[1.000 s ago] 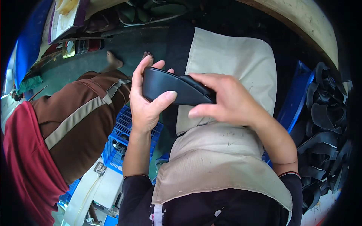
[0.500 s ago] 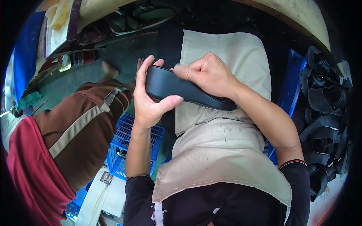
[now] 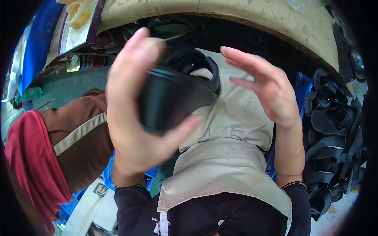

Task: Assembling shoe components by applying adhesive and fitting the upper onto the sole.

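Observation:
A black sandal [image 3: 175, 98] is in my left hand [image 3: 128, 122], blurred by motion. The thumb lies along its near side and the fingers reach round the far side of its broad end. Its dark strap loop [image 3: 214, 72] shows at the far right end, with the beige apron behind it. My right hand [image 3: 273, 92] is raised to the right of the sandal, apart from it, fingers stretched out and holding nothing. A beige apron [image 3: 236, 122] covers my lap below both hands.
Black strapped shoe uppers [image 3: 328, 118] are heaped on the right beside a blue crate [image 3: 301, 92]. A pale worktable [image 3: 252, 13] curves across the far side. Close on my left sits a person in brown trousers [image 3: 84, 145], with a white sewing-machine-like surface [image 3: 92, 208] nearby.
My right hand has let go of the sandal and moved right, opening out. The left hand has brought the sandal closer and turned it, so its strap loop now shows.

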Available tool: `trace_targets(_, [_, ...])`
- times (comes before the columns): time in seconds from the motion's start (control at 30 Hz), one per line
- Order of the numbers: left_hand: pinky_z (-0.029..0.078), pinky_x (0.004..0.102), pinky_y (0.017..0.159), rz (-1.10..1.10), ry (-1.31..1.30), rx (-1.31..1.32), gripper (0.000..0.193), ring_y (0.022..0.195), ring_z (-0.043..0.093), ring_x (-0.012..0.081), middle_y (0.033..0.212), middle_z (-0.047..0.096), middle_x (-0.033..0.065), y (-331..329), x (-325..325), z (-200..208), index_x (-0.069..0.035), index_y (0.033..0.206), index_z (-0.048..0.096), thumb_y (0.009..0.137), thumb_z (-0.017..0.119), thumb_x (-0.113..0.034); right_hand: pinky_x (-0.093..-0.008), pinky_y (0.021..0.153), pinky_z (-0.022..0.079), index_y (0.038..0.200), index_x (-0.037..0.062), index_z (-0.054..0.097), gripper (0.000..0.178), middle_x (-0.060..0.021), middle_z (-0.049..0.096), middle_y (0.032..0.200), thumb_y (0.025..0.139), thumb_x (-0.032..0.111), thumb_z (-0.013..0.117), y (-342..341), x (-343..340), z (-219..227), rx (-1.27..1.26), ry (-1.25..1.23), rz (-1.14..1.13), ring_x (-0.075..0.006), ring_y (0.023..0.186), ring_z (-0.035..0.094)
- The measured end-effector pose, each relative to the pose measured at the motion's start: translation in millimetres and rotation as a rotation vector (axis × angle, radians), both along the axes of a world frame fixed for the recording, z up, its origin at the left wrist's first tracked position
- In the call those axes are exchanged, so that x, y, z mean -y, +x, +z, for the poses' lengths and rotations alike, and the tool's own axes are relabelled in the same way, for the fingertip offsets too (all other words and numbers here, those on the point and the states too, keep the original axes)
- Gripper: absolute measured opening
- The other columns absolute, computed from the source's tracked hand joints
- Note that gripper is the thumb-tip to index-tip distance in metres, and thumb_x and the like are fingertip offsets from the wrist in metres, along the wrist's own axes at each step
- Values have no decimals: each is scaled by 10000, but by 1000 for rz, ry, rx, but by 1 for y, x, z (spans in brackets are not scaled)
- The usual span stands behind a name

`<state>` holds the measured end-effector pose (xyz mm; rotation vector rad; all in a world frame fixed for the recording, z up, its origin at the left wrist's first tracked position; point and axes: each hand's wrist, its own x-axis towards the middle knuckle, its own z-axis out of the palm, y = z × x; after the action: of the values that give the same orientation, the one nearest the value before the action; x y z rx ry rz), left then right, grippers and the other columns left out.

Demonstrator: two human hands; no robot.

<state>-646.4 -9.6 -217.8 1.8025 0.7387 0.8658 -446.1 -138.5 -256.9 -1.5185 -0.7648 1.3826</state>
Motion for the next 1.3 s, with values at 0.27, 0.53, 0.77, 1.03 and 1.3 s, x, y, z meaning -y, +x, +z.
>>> trace_targets(0.27, [506,453,1051,-376,230,-41,644,1239,619,357,1432,558,241,18,40,-65,59,1314,612,871,789,-373,-234,888,504,1447,-49,533,671,-168,691,1238,878,219,764,29,35,-37,-309,-112,-102,-198,970,673])
trace_targets(0.53, [470,283,851,427,-1013,402,379,895,588,170,997,652,95,-20,-9,-186,9,1181,661,1061,530,-326,-248,773,512,1132,-47,721,400,-93,711,898,861,240,784,-10,28,-101,-334,-336,229,-141,771,630])
trace_targets(0.77, [389,242,686,532,-643,234,331,671,453,112,712,519,22,-16,11,-190,-76,765,553,1037,539,-264,-267,673,490,839,-26,718,339,-48,632,685,843,301,807,-39,4,-109,8,-527,270,-136,634,561])
trace_targets(1.03, [377,247,679,514,-655,186,372,658,436,115,693,496,19,-16,8,-189,-83,730,529,1044,513,-281,-293,727,500,1006,-40,696,451,-61,668,813,732,268,879,-47,-4,-86,344,-434,486,-161,702,565])
trace_targets(1.3, [452,282,799,336,-911,412,332,851,536,145,929,585,71,-21,2,-159,-23,1088,639,1012,593,-342,-337,727,511,966,-9,688,479,-91,696,823,647,275,906,-45,8,-77,187,-337,351,-222,703,608])
